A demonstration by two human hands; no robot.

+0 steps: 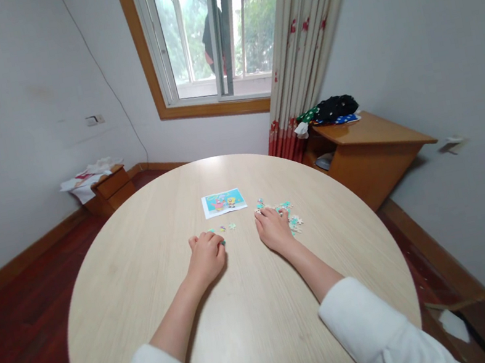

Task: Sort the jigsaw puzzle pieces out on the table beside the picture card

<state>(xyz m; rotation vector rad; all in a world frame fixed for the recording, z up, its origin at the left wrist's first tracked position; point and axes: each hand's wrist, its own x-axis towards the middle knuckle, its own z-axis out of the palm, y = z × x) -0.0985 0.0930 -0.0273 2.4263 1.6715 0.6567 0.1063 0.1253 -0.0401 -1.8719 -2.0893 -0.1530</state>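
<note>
My left hand rests on the round table with its fingers curled in. A small teal puzzle piece shows at its fingertips. Just beyond it lie a few loose pieces, among them a pale green puzzle piece. My right hand lies palm down at the near left side of a heap of puzzle pieces, its fingers bent and a little apart. It covers part of the heap; what lies under the palm is hidden. Between and beyond the hands is a picture card with a pink and a yellow cartoon figure.
The pale wooden round table fills the middle. A wooden cabinet with a pile of cloth stands at the right, beside a long curtain. A small wooden stand with white papers or cloth is at the left, below the window.
</note>
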